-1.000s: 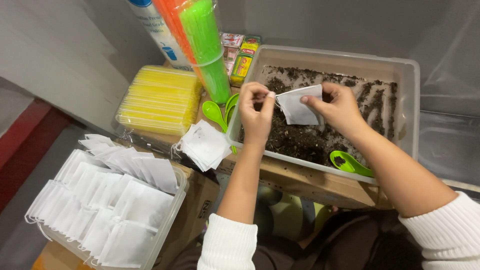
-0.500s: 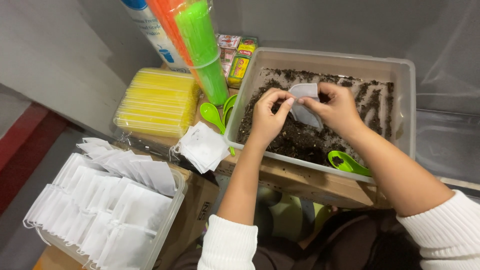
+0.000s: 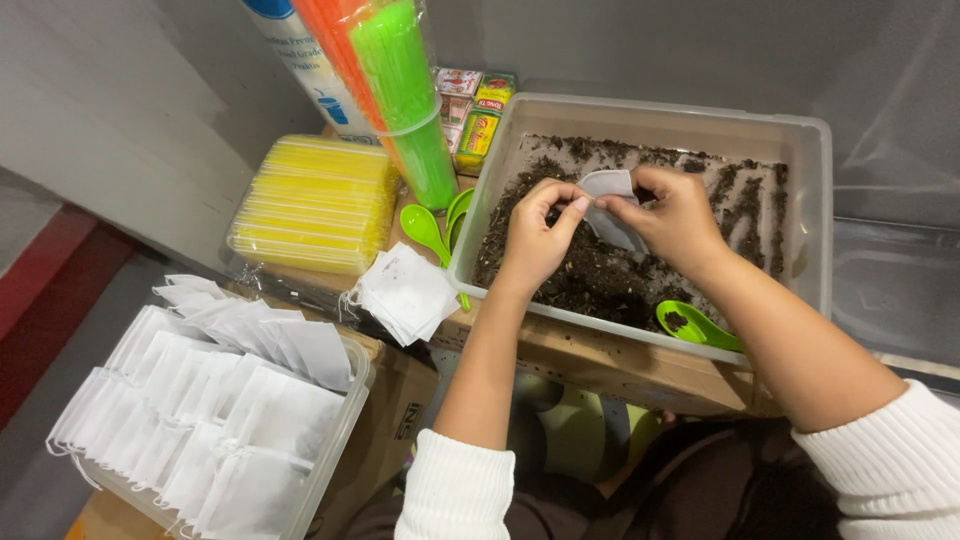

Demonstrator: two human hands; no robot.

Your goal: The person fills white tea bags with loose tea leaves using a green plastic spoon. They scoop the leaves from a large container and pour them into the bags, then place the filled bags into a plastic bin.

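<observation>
white pouch (image 3: pixel 610 205) between both hands

Even, fairly bright overhead light, soft and diffuse. Faint shadows only, under the left hand (image 3: pixel 535 240) and right hand (image 3: pixel 672 215) on the dark soil. Mild glare on the yellow packet (image 3: pixel 315 203) at 10 o'clock and the clear bin (image 3: pixel 640 110) rim at 1 o'clock. Sharp at centre; slight wide-angle stretch and softness toward 5 and 7 o'clock corners.

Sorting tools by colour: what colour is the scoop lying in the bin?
Bright green scoop, seen in the head view.
</observation>
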